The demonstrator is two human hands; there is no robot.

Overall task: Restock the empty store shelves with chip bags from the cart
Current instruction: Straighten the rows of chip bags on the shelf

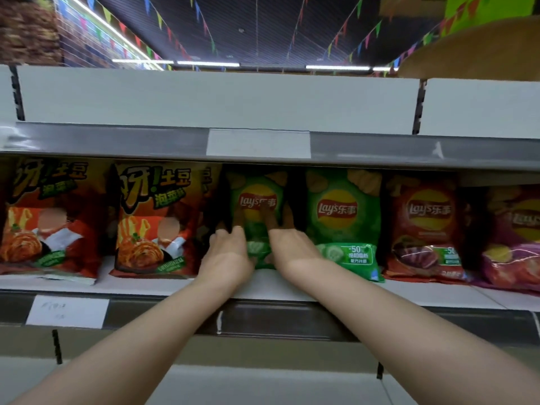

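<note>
On the shelf (pixel 263 285), between the fingers (pixel 270 222): green bag (pixel 257 200), upright; second bag (pixel 342 217) just right of them. Left hand (pixel 230 249): curled round its left edge. Right hand (pixel 292 249): stretched up its face, grip unclear. Step, as judged: seating the bag. Next: release, return to the cart.

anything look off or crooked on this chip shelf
Only slightly: the green Lay's bag that the left hand and right hand hold sits farther back than the neighbouring green bag, whose bottom juts forward, so the row looks uneven.
</note>
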